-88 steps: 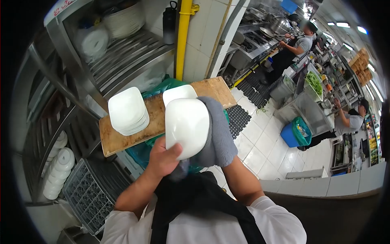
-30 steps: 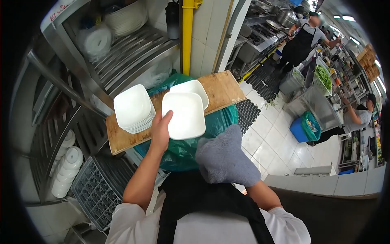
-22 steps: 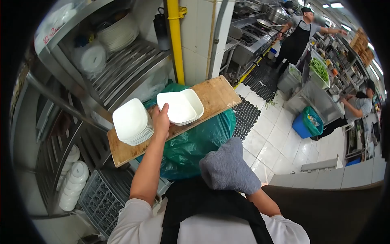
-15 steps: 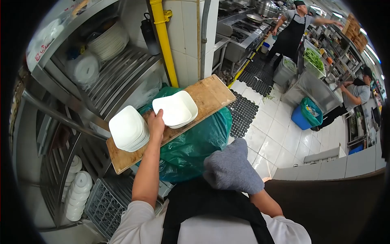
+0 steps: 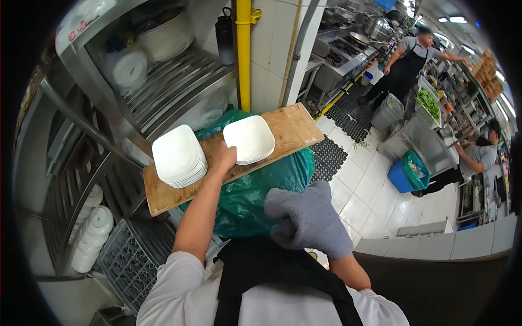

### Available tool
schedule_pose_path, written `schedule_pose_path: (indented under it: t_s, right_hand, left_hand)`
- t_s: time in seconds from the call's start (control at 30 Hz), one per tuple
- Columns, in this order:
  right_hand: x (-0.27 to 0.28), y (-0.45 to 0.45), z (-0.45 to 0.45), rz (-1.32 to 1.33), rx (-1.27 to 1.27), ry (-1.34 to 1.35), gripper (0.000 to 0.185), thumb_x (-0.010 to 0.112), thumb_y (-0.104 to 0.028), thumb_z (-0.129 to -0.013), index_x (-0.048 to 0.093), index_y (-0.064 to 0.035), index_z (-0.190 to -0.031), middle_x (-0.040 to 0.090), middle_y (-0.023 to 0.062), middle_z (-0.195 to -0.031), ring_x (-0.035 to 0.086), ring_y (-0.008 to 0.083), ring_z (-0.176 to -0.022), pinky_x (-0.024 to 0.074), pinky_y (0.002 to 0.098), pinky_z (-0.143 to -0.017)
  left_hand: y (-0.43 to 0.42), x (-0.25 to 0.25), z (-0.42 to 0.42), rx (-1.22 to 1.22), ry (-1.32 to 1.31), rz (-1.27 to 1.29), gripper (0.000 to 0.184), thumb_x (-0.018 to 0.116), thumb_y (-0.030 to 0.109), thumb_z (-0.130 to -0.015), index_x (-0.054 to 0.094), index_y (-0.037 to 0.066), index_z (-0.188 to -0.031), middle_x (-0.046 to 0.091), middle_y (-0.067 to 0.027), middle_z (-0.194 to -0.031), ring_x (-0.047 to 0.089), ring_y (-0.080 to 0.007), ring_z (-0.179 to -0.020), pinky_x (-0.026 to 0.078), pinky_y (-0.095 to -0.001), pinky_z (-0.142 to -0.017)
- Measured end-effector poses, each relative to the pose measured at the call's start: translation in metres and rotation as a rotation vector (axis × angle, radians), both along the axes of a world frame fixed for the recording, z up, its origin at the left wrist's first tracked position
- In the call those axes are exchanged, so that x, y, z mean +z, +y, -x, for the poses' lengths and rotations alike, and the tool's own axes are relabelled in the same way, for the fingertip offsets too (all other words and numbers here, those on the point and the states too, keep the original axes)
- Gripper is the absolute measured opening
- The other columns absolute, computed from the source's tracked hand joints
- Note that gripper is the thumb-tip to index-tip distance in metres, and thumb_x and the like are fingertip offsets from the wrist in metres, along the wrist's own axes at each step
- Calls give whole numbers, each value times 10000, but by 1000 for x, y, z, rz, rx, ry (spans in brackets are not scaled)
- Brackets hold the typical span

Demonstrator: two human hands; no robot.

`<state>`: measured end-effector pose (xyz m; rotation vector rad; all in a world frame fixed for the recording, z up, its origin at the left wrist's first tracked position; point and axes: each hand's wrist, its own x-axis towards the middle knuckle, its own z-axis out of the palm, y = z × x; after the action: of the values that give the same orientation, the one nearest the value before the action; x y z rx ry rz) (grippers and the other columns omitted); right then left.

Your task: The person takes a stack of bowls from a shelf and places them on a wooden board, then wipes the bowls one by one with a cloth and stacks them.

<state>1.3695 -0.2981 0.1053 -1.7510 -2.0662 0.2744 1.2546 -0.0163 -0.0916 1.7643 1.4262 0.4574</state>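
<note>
My left hand (image 5: 224,158) is closed at the near left edge of a short stack of white square bowls (image 5: 249,140), its thumb against the rim and its other fingers partly hidden. The stack rests on a worn wooden board (image 5: 293,127). To its left on the same board stands a taller stack of white square dishes (image 5: 178,155). A thick grey cloth (image 5: 312,217) covers my right hand, bunched in folds in front of my apron; the fingers are hidden inside it.
Under the board bulges a green plastic bag (image 5: 255,195). Metal slatted shelves (image 5: 179,76) with stacked plates (image 5: 166,41) stand left, above a grey dish rack (image 5: 128,266) and white cups (image 5: 95,233). A yellow pipe (image 5: 243,60) runs up the wall. Two people work at right.
The top bowl, offset to the left before, now sits in line with the stack, my left hand still at its edge. The cloth on my right hand has shifted slightly and shows a deeper fold.
</note>
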Motion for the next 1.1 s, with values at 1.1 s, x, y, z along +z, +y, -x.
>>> schedule_pose_path:
  t_s: [1.1]
  right_hand:
    - [16,-13,0,-17,-170,264,399,757,-200,-568,515,-127,-878,514,47,-835,530,270,-779,340,374,-715]
  left_hand:
    - [-63,144,175,-463,440,-703,265,652,80,-747,665,17,-1004,620,-134,-892,592,-336,-907,499,-426,-797]
